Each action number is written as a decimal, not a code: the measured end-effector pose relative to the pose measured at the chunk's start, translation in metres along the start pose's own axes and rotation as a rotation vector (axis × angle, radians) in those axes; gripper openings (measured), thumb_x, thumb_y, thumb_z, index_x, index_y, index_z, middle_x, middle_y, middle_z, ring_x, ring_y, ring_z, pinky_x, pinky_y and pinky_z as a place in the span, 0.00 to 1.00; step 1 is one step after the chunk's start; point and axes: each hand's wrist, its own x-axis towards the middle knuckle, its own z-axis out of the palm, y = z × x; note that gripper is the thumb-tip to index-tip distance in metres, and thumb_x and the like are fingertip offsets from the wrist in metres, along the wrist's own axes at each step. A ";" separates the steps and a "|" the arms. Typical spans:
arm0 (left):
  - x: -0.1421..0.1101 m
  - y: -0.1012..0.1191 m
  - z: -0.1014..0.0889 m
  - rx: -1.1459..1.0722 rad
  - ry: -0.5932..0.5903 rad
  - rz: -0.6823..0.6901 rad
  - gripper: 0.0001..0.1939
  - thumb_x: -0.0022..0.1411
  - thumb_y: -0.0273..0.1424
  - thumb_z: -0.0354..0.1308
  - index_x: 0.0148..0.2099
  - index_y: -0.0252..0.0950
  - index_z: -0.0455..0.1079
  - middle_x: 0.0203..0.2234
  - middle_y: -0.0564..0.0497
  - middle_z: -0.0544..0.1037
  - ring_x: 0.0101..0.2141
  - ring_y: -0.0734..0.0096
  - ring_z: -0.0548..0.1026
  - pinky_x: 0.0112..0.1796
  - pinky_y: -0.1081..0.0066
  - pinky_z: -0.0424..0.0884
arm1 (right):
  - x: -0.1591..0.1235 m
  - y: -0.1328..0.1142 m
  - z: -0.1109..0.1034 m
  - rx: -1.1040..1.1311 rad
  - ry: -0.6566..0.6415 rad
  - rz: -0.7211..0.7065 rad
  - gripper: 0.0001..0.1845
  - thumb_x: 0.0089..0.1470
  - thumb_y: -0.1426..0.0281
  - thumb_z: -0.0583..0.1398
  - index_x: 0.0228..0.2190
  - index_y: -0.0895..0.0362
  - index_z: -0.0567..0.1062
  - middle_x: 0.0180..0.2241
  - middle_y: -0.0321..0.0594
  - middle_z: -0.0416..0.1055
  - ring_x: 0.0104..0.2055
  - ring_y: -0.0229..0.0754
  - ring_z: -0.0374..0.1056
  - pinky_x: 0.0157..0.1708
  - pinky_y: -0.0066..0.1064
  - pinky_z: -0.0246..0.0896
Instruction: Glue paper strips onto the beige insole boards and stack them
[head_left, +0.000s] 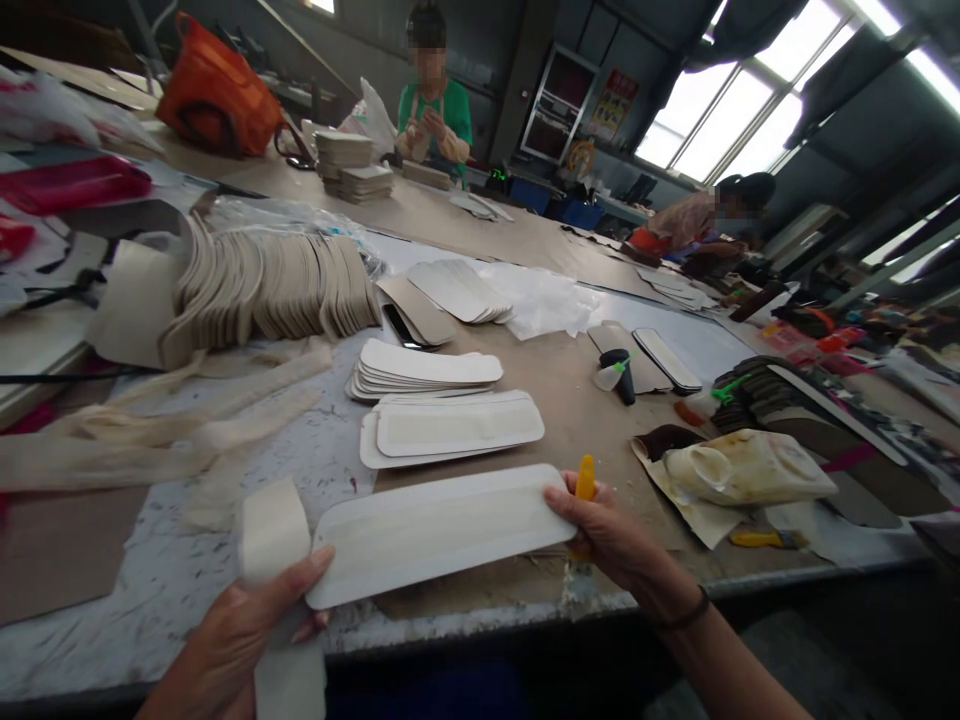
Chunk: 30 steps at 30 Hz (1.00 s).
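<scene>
Just inside the near edge of the pale, stained counter [127,620], a long, smooth white round-cornered panel [446,533] is grasped at both ends: fingers of the left hand [247,615] also grip a curling cream strip [277,530], those of the right hand [611,530] a yellow-handled tool [586,478]. Similar stacked panels [459,425] crowd behind.

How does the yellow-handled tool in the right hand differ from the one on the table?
The held tool is in the right hand; the other tool rests on the table. The held tool's handle points up, while the other tool lies flat. The hand hides part of the held tool, but not the other tool's handle. Both handles are yellow.
</scene>
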 end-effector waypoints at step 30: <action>0.015 0.002 0.057 0.629 -0.065 0.178 0.22 0.37 0.52 0.56 0.12 0.41 0.57 0.06 0.56 0.60 0.12 0.75 0.57 0.18 0.72 0.52 | -0.009 -0.011 0.022 -0.239 0.235 -0.271 0.35 0.48 0.38 0.50 0.23 0.58 0.73 0.20 0.38 0.67 0.17 0.35 0.59 0.16 0.27 0.55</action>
